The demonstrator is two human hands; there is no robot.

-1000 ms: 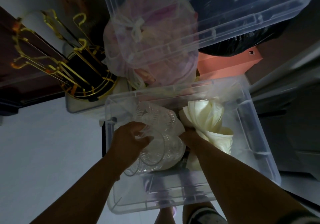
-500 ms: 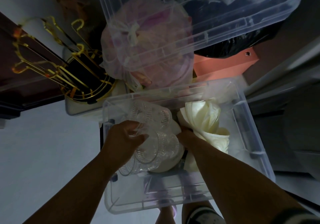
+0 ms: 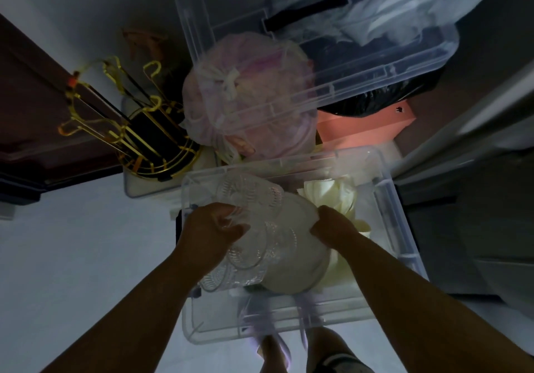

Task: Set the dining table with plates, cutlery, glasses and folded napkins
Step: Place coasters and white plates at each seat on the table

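Note:
A clear plastic storage bin (image 3: 387,216) stands on the floor below me. Inside it lie several clear patterned glasses (image 3: 260,245) on a stack of pale round plates (image 3: 300,268). My left hand (image 3: 213,231) grips the rim of one glass, thumb and fingers pinched around it. My right hand (image 3: 332,225) holds the far edge of the plates, its fingertips hidden under the rim. Cream folded napkins (image 3: 332,196) sit in the bin just beyond my right hand.
A gold wire rack (image 3: 144,141) stands at the left by a dark wooden door. A pink mesh bag (image 3: 248,98) and a second clear bin (image 3: 318,54) with a black bag sit behind. An orange box (image 3: 361,130) lies at right.
My right hand has come up onto the plates' edge, and the plate stack with the glasses shows more fully. My left hand keeps its grip on the glass.

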